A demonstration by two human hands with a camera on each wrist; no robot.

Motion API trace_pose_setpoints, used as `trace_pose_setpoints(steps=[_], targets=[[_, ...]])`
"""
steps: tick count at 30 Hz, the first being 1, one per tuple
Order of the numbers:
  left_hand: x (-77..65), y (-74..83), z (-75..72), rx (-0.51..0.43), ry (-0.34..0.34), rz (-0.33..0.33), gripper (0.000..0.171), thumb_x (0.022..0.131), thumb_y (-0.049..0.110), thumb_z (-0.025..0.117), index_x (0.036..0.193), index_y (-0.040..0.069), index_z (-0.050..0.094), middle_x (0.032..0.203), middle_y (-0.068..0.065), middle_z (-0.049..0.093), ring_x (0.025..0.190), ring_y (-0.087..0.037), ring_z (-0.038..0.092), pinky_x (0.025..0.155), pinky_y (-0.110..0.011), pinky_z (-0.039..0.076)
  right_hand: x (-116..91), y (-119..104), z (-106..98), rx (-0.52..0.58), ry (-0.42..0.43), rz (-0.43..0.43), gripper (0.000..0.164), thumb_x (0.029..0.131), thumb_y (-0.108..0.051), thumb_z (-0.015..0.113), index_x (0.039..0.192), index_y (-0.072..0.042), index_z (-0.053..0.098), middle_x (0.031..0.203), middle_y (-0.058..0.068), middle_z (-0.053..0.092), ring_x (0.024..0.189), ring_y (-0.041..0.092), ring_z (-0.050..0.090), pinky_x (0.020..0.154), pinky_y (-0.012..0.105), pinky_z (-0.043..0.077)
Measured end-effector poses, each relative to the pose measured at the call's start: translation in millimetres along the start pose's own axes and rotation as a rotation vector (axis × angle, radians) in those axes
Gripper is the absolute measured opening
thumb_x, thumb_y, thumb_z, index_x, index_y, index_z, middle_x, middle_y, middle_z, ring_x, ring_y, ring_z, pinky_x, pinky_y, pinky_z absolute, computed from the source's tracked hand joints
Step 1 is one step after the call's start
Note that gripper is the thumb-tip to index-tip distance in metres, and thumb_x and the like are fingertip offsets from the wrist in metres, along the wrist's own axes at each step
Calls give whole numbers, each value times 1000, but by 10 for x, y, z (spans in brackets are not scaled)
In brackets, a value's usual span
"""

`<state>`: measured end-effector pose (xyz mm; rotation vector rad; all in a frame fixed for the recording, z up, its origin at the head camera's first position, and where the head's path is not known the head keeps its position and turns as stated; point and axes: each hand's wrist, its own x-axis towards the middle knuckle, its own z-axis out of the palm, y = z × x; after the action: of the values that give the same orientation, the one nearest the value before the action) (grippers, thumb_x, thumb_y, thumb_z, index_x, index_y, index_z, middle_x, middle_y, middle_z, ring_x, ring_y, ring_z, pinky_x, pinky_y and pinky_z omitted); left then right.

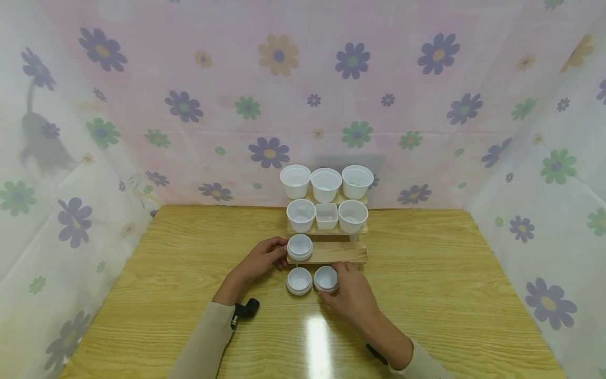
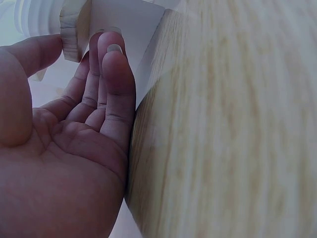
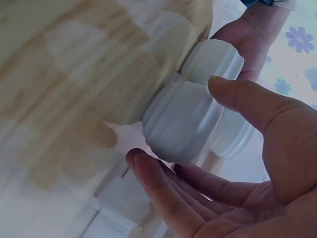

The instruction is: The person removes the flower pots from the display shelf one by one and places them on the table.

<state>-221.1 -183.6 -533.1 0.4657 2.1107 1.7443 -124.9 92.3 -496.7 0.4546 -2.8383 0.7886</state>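
Note:
Small round white tubs with ridged sides stand at the front of a stepped wooden rack. My right hand holds the right-hand tub on the table, thumb on one side and fingers on the other. Beside it stands another tub. A third tub is on the left end of the rack's lowest step. At that end is my left hand, its fingers loosely extended. The left wrist view shows its thumb touching the end of the wooden step, with nothing gripped.
Larger white cups line the rack's top step. On the middle step a square white cup sits between two round ones. The wood-grain table backs onto a flowered cloth, with cloth at both sides.

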Motion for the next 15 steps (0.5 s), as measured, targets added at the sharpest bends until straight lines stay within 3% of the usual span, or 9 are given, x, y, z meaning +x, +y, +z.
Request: trace_pose_setpoints(steps=[15], targets=[[2,-10,-1,-1,0,0,31,115,17,49,134,-5,60,100,-11,68,87,-25,66,78,-34,59,79,-97,-145,48,71,-31,47,79,-28,97,109,-5,69,100,8,67,86,20,65,74,39,57]])
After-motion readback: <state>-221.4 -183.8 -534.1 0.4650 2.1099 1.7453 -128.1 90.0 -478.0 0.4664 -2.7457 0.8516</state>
